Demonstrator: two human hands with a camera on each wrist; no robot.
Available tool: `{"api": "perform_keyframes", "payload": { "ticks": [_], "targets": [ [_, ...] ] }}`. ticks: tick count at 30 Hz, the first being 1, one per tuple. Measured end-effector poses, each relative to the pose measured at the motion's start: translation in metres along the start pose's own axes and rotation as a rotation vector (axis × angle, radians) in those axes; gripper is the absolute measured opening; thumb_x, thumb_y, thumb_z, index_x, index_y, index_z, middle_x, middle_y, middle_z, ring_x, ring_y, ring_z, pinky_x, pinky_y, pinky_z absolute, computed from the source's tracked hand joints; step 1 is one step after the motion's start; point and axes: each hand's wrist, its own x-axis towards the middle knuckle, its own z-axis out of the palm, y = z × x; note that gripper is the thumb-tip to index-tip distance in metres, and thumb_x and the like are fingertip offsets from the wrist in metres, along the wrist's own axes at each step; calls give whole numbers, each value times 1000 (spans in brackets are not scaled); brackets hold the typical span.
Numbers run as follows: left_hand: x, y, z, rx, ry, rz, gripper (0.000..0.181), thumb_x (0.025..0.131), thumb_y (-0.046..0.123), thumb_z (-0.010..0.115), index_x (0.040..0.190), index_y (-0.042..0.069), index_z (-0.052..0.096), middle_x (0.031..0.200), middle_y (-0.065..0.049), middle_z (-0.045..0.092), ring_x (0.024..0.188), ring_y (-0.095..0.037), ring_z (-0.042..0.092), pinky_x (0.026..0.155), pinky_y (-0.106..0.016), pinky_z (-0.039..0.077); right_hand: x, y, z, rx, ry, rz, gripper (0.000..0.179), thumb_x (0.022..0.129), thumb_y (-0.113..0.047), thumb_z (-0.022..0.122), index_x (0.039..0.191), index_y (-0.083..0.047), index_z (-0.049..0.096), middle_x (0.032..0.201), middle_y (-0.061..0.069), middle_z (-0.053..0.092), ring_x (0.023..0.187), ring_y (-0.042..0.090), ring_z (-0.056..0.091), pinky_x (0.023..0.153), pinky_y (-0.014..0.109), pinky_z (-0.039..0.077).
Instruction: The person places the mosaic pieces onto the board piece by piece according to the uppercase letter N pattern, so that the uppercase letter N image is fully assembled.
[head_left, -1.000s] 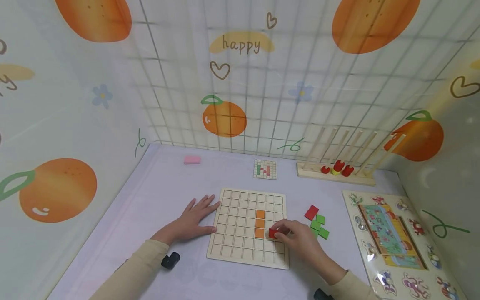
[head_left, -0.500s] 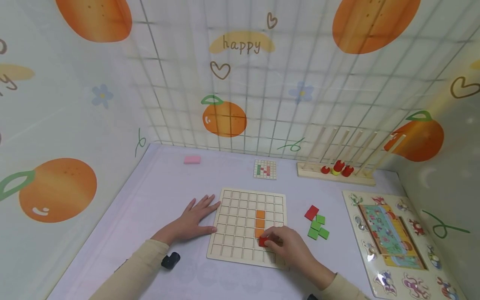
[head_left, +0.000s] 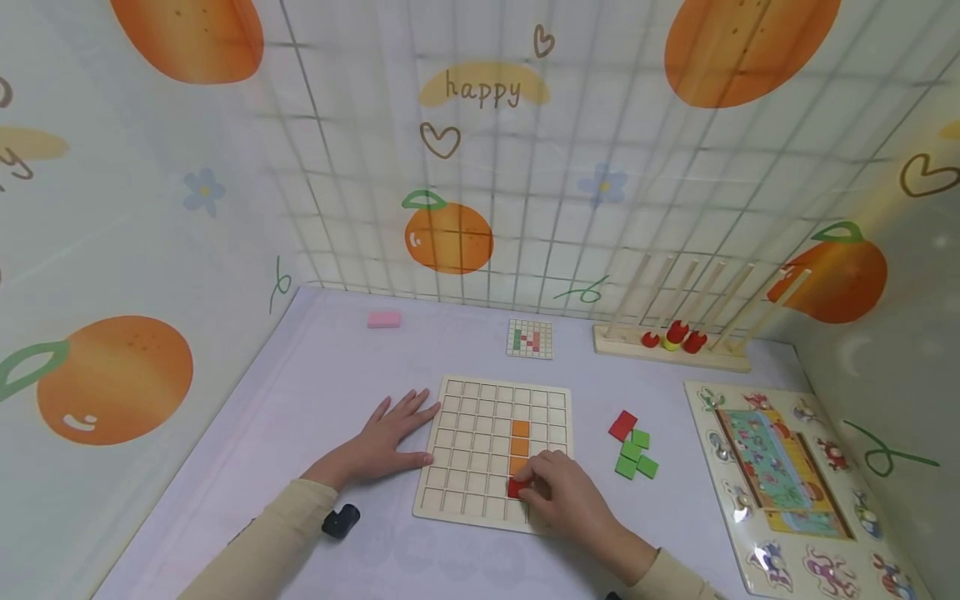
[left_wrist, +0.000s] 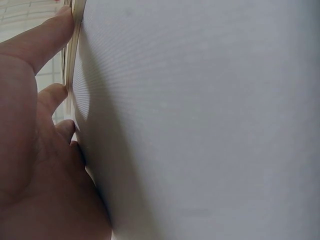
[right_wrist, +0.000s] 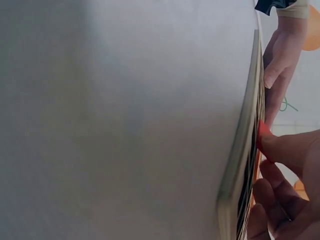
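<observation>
Red tile is pinched by R hand, thumb vs fingertips, over the grid board, just nearside of the column of orange tiles. Edge grip is prob. used so it can be lined up w/ one cell; whether it's seated can't be told, since contact is hidden by the fingers. Nearest orange tile is partly covered too. L hand is laid w/ fingers spread, nothing grasped, tips at board's L edge, prob. so the board is braced vs sliding. Raised cell ridges could get in the way if tile is tilted.

Others: green tiles + spare red piece are grouped loose just R of board, prob. for short reach. Pattern card is laid beyond far edge, prob. for easy viewing. Peg rack w/ beads is set far R, picture puzzle board near R, pink block far L. Black fitting is seen by L sleeve, apart from board.
</observation>
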Motion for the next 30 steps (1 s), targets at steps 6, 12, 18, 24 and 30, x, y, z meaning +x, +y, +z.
{"api": "perform_keyframes", "payload": {
  "ticks": [6, 12, 18, 24, 30],
  "targets": [
    [0, -2, 1, 0, 1, 3, 84, 94, 55, 65, 162, 20, 29, 170, -9, 13, 157, -32, 5, 124, -58, -3, -1, -3, 0, -52, 3, -11, 20, 82, -16, 86, 94, -22, 71, 97, -15, 62, 89, 6, 50, 76, 25, 51],
    [0, -2, 1, 2, 1, 6, 84, 95, 56, 64, 162, 20, 29, 170, -9, 13, 157, -31, 5, 124, -58, -3, -1, -4, -1, -145, 16, -48, 16, 81, -20, 87, 92, -20, 77, 96, -14, 65, 88, 7, 53, 77, 29, 52],
    [1, -3, 2, 2, -4, -7, 85, 94, 58, 64, 162, 22, 29, 171, -8, 12, 157, -30, 3, 124, -57, -3, -2, -2, -1, -169, 45, -99, 15, 80, -22, 89, 92, -20, 80, 93, -14, 66, 84, 6, 52, 72, 25, 51],
    [1, -4, 3, 10, -2, -9, 85, 94, 59, 63, 163, 22, 28, 171, -8, 12, 157, -30, 3, 124, -58, -4, -2, -1, 0, -170, 41, -95, 16, 80, -24, 88, 94, -20, 80, 94, -15, 66, 85, 6, 52, 73, 25, 51],
    [1, -4, 4, 6, 0, -9, 85, 94, 59, 63, 162, 22, 28, 171, -7, 12, 157, -29, 3, 124, -56, -4, -3, 0, 0, -171, 53, -96, 18, 80, -24, 88, 95, -21, 80, 96, -13, 67, 88, 6, 55, 77, 28, 53]
  ]
}}
